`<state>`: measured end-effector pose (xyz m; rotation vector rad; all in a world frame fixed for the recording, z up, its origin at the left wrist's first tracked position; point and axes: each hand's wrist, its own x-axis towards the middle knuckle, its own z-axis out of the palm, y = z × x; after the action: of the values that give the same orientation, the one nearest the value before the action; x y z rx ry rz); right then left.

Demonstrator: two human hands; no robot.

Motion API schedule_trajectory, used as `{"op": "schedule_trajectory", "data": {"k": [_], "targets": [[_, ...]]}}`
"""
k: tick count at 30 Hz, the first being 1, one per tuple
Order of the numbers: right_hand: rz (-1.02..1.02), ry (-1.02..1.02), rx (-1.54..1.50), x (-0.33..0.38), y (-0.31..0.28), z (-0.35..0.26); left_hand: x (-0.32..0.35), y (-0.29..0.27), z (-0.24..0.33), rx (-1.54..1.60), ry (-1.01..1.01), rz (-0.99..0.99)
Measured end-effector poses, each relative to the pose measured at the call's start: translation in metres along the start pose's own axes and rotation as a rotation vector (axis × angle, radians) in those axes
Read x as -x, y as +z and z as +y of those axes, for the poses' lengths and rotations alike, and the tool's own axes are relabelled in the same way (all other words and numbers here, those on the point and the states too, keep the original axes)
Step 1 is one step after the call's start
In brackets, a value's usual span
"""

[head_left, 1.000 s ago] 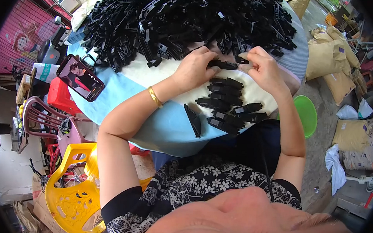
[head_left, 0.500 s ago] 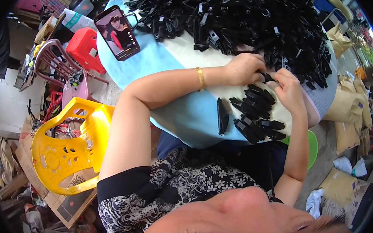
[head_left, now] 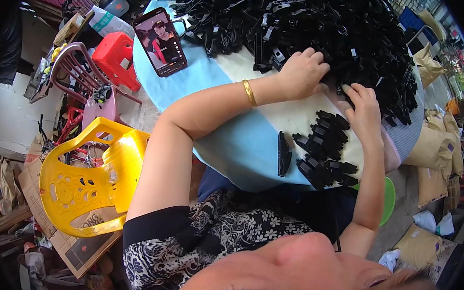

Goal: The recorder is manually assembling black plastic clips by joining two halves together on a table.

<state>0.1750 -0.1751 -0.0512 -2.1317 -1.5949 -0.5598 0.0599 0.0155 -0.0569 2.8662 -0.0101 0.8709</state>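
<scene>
A large heap of small black plastic parts (head_left: 307, 25), some with grey metal-looking pieces, covers the far side of the cloth-covered round table (head_left: 232, 139). My left hand (head_left: 303, 74), with a gold bracelet at the wrist, reaches to the heap's near edge. Its fingers are bent, and the thumb stands apart from them. Just to the right, my right hand (head_left: 362, 111) touches the edge of the heap with its fingers apart. Nearer to me lies a small group of similar black parts (head_left: 328, 139), set close together in rows. One longer black piece (head_left: 283, 153) lies apart on their left.
A phone (head_left: 160, 41) with a lit screen leans at the table's left. Beyond the table on that side are a yellow plastic chair (head_left: 93, 180), a red stool (head_left: 114, 54) and a pink chair (head_left: 77, 70). Brown sacks (head_left: 434, 139) and a green basin (head_left: 389, 193) are at the right.
My hands have come apart and moved to the heap. The small black part that was between their fingers no longer shows there. The whole view has shifted slightly.
</scene>
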Motion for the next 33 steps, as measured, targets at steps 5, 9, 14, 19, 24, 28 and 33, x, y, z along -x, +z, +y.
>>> {"op": "schedule_trajectory", "data": {"k": [5,9,14,19,24,28,33], "targets": [[-0.048,0.029,0.068,0.003,-0.001,-0.004,0.003,0.010,0.003,-0.171,0.017,-0.196],[-0.040,-0.008,0.119,0.006,-0.007,-0.006,0.009,0.012,0.013,-0.154,0.076,-0.176],[-0.038,-0.095,0.056,0.013,-0.016,-0.013,0.018,0.003,0.022,-0.050,0.163,-0.187],[-0.177,0.007,-0.130,0.021,-0.026,-0.018,0.022,0.012,0.018,0.135,0.188,-0.167],[-0.405,0.199,-0.459,0.028,-0.036,-0.019,0.010,0.021,0.006,0.219,0.141,-0.121],[-0.447,0.185,-0.585,0.026,-0.039,-0.023,0.003,0.018,-0.011,0.245,0.255,-0.054],[-0.347,0.128,-0.563,0.032,-0.024,-0.005,-0.009,-0.025,-0.009,0.448,-0.060,-0.543]]}}
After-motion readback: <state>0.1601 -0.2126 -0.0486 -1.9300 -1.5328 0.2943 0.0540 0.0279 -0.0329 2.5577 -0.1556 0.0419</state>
